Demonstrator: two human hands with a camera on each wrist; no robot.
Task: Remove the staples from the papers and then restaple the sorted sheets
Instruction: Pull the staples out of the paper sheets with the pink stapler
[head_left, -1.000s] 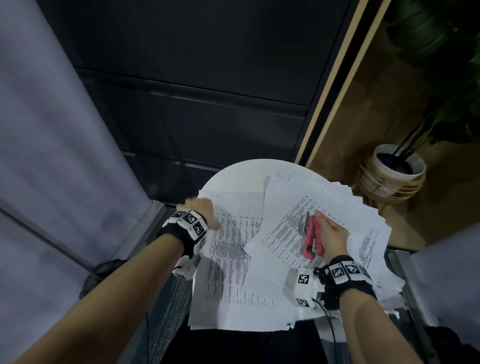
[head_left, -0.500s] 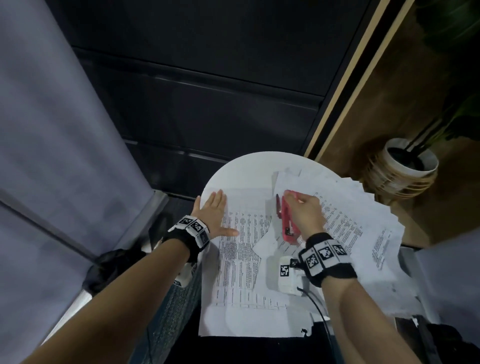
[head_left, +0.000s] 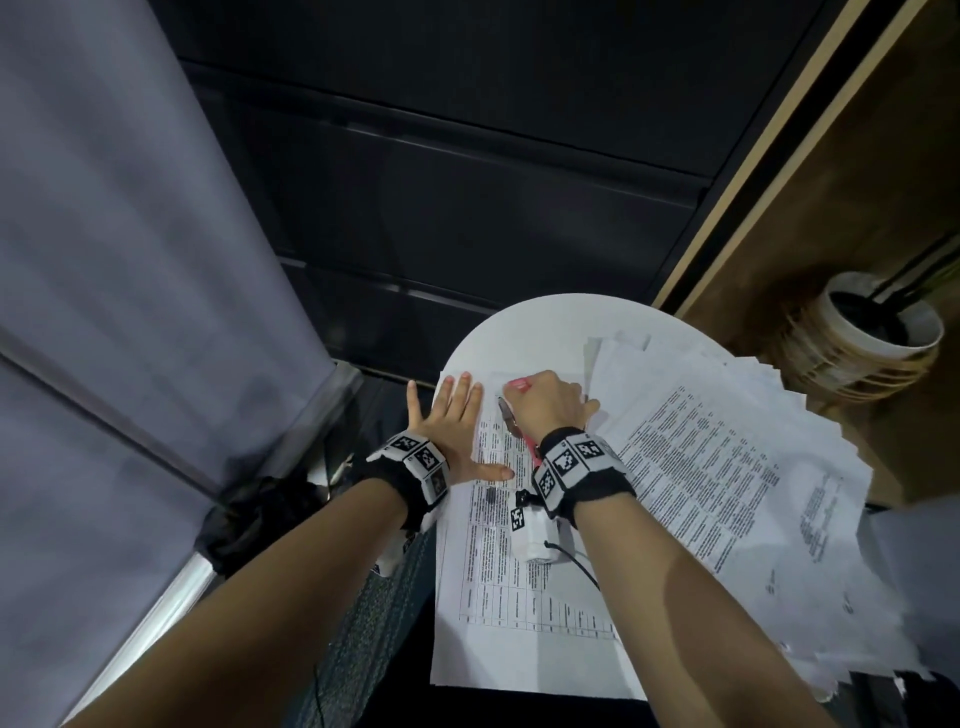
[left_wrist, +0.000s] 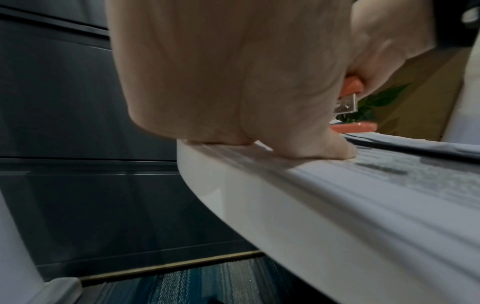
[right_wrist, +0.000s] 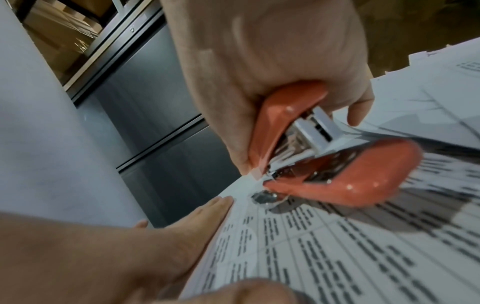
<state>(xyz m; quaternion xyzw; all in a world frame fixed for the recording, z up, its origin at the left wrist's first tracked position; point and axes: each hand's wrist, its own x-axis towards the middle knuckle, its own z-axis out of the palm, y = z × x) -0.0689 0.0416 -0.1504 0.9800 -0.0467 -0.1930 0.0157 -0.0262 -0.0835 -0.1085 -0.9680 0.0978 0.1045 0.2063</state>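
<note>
Fingers (right_wrist: 361, 107) of the right hand (head_left: 545, 408) are clamping the red stapler (right_wrist: 337, 174) while the flat, outspread left hand (head_left: 454, 421) is pinning the flimsy, slide-prone sheets (head_left: 498, 551) near their far-left corner on the counter (head_left: 545, 322).

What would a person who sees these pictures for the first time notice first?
The eye goes first to the glossy red stapler with a metal mouth, gripped by the right hand at the top corner of the printed white sheet with a table. Next to it, the left hand lies flat with spread fingers on that sheet, at the edge of the round white table. To the right lies a fanned pile of printed papers.
</note>
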